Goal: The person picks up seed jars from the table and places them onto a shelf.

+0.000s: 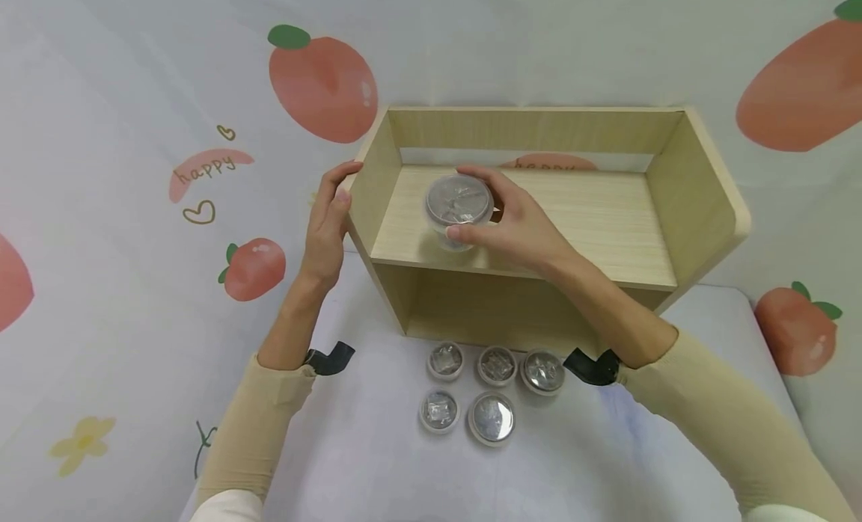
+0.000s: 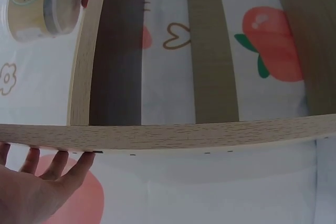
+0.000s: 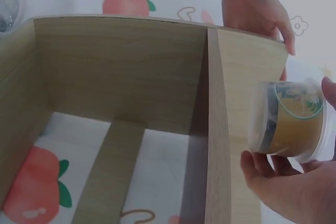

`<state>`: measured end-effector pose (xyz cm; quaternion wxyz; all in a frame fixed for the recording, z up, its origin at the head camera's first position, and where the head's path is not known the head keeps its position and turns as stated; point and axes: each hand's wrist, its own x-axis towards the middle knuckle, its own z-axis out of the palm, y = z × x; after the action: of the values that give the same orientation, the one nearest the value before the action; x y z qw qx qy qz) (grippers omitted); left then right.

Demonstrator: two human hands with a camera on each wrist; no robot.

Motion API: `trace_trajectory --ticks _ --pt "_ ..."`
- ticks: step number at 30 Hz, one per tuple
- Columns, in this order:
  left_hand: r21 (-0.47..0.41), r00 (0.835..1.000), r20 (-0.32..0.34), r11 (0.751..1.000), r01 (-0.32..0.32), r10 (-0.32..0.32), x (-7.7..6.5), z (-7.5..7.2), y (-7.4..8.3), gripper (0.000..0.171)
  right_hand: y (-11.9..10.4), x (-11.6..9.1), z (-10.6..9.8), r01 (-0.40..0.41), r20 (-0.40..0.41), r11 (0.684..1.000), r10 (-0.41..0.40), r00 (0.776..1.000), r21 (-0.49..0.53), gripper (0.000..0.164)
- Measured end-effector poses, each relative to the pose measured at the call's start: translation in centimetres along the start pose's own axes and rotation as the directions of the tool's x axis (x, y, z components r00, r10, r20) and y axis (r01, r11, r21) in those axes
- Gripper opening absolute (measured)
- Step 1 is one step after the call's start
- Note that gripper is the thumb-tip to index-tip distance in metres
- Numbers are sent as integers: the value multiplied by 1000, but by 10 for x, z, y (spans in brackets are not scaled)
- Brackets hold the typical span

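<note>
Lidded jar [image 1: 459,198] was at shelf [image 1: 599,223]'s upper board, right hand [image 1: 517,226] clamped round it; likely light, stiff, slick—grip body. Left hand [image 1: 326,234], fingers apart, touched shelf's left side. Five tubs [image 1: 492,419] sat in front.

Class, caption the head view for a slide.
Five containers sit before a shelf; right hand holds a sixth container, left hand touches the shelf's side.

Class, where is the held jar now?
In the head view, the jar is in the right hand, over the left half of the shelf's upper board.
</note>
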<state>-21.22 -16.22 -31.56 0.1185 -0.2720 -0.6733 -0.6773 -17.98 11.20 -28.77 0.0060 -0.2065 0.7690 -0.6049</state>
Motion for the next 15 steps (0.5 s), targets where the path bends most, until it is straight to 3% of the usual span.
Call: trace_trajectory --ticks 15 --pt "-3 1000 -9 1000 8 -8 -1 2 0 41 8 23 16 -29 -67 995 36 997 100 79"
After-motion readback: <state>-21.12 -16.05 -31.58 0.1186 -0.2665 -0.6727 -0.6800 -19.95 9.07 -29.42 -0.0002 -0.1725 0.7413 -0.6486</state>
